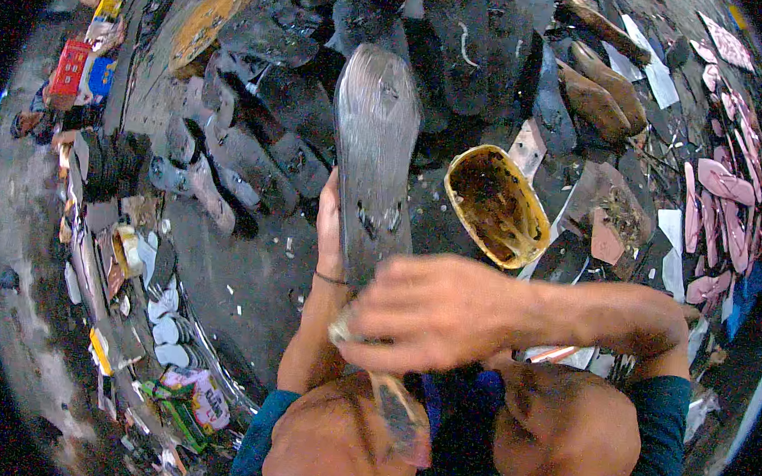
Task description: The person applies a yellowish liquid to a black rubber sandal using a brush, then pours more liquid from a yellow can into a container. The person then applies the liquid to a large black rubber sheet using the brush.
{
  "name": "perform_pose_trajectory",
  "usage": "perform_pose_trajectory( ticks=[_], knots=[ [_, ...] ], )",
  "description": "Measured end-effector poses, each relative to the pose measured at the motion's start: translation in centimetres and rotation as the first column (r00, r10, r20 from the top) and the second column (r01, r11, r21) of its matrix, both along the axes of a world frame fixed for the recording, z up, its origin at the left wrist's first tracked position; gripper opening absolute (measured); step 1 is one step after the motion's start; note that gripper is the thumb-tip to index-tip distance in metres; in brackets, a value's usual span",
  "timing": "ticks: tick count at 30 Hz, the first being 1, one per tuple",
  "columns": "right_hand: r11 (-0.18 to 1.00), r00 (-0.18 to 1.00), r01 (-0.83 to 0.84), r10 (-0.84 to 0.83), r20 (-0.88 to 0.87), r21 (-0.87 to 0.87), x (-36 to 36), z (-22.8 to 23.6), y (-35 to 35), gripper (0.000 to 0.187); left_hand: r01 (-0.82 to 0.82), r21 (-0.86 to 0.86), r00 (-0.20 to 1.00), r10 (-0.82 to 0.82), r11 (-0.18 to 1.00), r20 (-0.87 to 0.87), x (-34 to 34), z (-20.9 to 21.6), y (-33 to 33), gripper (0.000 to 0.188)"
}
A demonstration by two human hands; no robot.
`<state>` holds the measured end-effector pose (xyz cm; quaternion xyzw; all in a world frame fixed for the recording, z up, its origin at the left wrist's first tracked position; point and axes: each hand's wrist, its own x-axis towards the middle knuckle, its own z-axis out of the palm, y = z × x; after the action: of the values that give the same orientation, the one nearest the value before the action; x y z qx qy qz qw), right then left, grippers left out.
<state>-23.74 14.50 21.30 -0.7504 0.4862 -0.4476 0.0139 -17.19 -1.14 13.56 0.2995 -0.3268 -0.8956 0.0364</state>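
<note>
1. A red box lay at the upper left.
2. Dark shoe soles were heaped left of upper centre.
3. The left hand gripped the left edge of a shiny grey slotted sole, upper centre.
4. The right hand, blurred, curled around a pale-tipped tool over the sole's lower end.
5. A yellowish tub stood right of centre.
6. Pink sandal pieces lay far right.

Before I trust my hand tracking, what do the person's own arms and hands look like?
The left hand and right hand are ungloved. A thin dark band circles the left wrist; none shows on the right. Forearms are uncovered, with dark teal sleeves above the elbows.
</note>
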Motion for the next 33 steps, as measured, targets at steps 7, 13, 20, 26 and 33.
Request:
perform_pose_trajectory(
  ticks=[7,13,20,26,33],
  knots=[
    [0.956,0.987,0.004,-0.05,0.15,0.292,1.1,-2.0,1.5,0.046,-0.376,-0.189,0.922,0.387,0.907,0.022,1.2,-0.7,-1.0,0.04],
    [0.697,0.901,0.282,-0.428,0.067,0.659,3.1,-4.8,4.6,0.035,-0.463,0.025,0.854,0.453,0.886,-0.257,12.5,0.5,-2.6,0.037],
    [0.535,0.722,0.405,-0.685,0.1,0.741,4.9,-8.1,7.9,0.018,-0.562,0.087,0.826,0.564,0.822,0.004,23.1,-7.1,-7.0,0.036],
    [0.505,0.707,0.409,-0.702,0.086,0.76,4.4,-7.1,6.5,0.024,-0.61,0.273,0.713,0.666,0.744,-0.221,24.8,-10.9,-7.0,0.036],
    [0.462,0.655,0.401,-0.748,0.105,0.791,3.7,-8.2,7.8,0.025,-0.584,-0.104,0.808,0.589,0.805,0.019,26.4,-9.2,-3.4,0.044]
  ],
)
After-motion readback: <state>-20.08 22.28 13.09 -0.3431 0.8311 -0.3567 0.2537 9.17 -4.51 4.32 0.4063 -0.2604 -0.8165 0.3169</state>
